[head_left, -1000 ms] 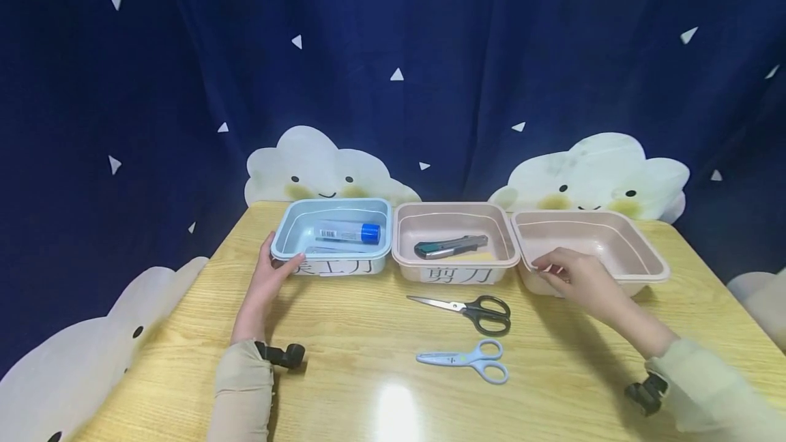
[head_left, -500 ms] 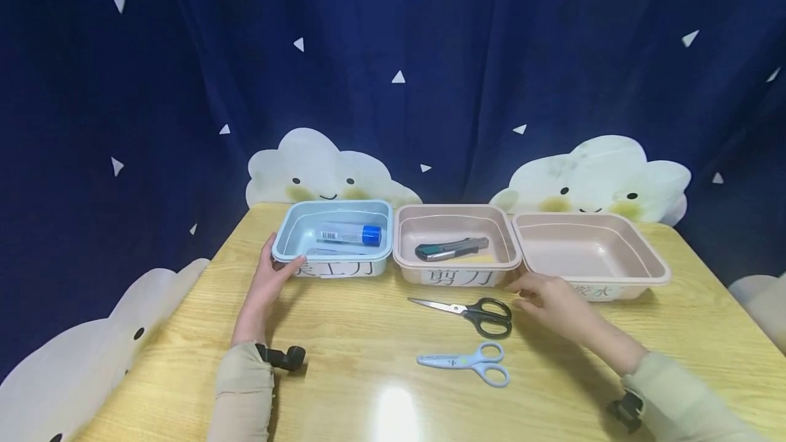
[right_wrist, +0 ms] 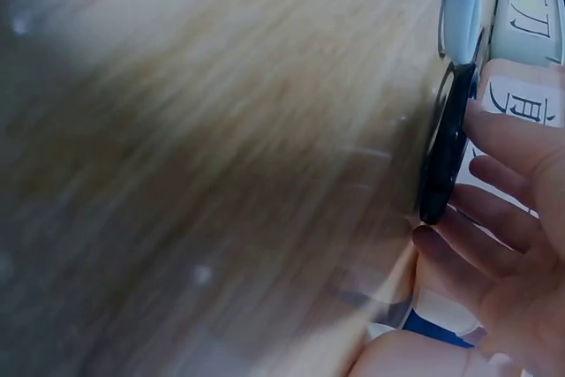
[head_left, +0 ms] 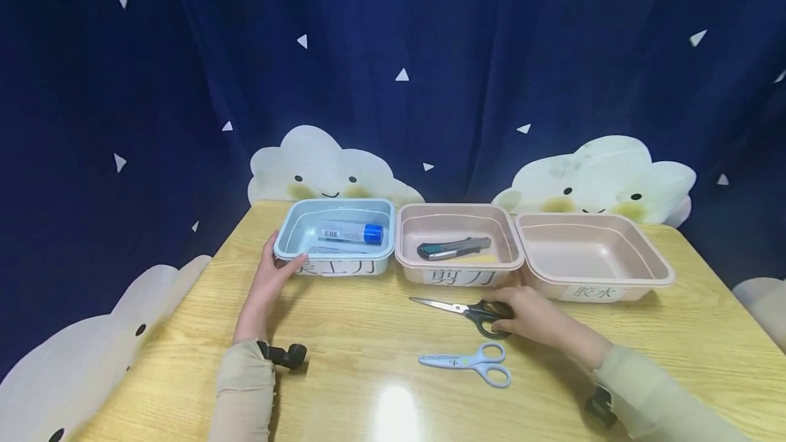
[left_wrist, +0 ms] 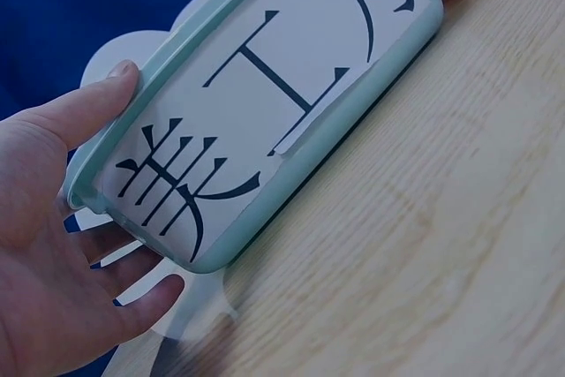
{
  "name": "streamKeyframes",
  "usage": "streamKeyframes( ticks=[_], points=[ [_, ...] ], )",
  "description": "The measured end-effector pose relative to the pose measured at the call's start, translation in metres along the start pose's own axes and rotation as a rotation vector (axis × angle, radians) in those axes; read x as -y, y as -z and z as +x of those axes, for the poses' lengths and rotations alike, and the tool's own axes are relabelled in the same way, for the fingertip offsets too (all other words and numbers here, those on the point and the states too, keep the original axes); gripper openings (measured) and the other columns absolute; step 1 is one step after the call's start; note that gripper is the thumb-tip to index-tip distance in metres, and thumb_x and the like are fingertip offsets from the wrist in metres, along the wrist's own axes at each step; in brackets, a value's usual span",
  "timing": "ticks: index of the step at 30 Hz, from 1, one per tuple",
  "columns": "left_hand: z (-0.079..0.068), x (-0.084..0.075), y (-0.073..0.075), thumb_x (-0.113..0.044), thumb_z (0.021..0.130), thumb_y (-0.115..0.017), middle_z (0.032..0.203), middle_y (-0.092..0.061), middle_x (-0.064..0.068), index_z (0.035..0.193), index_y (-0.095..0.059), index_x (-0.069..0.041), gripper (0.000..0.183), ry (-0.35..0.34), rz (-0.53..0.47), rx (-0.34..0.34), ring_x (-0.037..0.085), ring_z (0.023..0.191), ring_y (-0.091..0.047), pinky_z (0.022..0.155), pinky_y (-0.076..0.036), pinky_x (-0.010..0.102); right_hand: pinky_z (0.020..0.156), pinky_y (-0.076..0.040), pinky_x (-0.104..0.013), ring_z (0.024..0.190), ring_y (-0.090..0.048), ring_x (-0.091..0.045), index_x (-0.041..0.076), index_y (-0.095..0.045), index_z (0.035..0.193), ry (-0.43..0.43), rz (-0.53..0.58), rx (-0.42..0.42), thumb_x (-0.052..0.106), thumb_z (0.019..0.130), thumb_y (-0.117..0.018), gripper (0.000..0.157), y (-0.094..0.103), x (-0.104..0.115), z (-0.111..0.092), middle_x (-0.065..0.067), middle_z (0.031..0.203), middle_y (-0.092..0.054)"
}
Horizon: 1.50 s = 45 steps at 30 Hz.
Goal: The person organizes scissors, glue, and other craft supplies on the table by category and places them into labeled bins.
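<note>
My right hand [head_left: 537,316] grips the black handles of a pair of scissors [head_left: 457,307] on the table, fingers on the far side and thumb on the near side. In the right wrist view the black handle [right_wrist: 444,152] runs between thumb and fingertips. The steel blades point left. My left hand [head_left: 270,275] holds the left end of a light blue bin [left_wrist: 159,68]: thumb over the front rim, other fingers round the end wall. Inside that bin lies a clear glue tube with a blue cap [head_left: 373,234]. Closer to me lie light blue scissors [head_left: 469,361].
In the middle pink bin [head_left: 408,213] lie a green-grey utility knife [head_left: 451,249] and a yellow item. A second pink bin [head_left: 660,271] stands at the right. All three bins carry paper labels. Behind the table hangs a dark blue curtain [head_left: 393,33] with clouds.
My right hand has come left and nearer, from the right pink bin's rim to the black scissors' handles, and has taken hold of them. The left hand has stayed on the blue bin.
</note>
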State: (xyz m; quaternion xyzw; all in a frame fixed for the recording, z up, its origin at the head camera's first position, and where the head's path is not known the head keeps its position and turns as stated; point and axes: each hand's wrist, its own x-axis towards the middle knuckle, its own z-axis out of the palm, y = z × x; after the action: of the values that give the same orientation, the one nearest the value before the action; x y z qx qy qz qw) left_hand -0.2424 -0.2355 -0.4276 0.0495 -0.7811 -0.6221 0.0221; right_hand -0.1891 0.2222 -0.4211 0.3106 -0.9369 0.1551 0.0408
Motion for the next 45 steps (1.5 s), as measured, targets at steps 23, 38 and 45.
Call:
streamKeyframes(
  ticks=[23, 38, 45],
  points=[
    [0.003, -0.001, -0.002, -0.025, 0.085, -0.064, 0.152, -0.009, 0.011, 0.147, 0.002, -0.02, 0.091, -0.016, -0.014, 0.003, 0.032, 0.138, -0.017, 0.112, -0.019, 0.044, 0.08, -0.051, -0.038, 0.091, -0.062, -0.022, 0.006, -0.067, 0.104, 0.132, -0.116, -0.045, 0.017, 0.067, -0.076, 0.04, 0.009, 0.003, -0.005, -0.006, 0.1, -0.065],
    [0.003, 0.002, -0.001, -0.026, 0.085, -0.064, 0.153, -0.01, 0.01, 0.147, 0.002, -0.021, 0.091, -0.018, -0.015, 0.002, 0.031, 0.138, -0.018, 0.112, -0.018, 0.044, 0.076, -0.053, -0.038, 0.09, -0.062, -0.021, 0.007, -0.068, 0.104, 0.172, -0.157, -0.205, 0.015, 0.061, -0.08, 0.045, 0.043, 0.013, -0.032, -0.004, 0.1, -0.064],
    [0.002, 0.002, 0.0, -0.025, 0.086, -0.063, 0.152, -0.01, 0.011, 0.147, 0.002, -0.022, 0.09, -0.034, -0.024, 0.001, 0.031, 0.138, -0.018, 0.112, -0.018, 0.043, 0.073, -0.052, -0.035, 0.086, -0.061, -0.016, 0.011, -0.066, 0.099, 0.157, -0.198, -0.247, 0.01, 0.059, -0.081, 0.042, 0.07, 0.008, -0.039, 0.002, 0.095, -0.063]
  ],
)
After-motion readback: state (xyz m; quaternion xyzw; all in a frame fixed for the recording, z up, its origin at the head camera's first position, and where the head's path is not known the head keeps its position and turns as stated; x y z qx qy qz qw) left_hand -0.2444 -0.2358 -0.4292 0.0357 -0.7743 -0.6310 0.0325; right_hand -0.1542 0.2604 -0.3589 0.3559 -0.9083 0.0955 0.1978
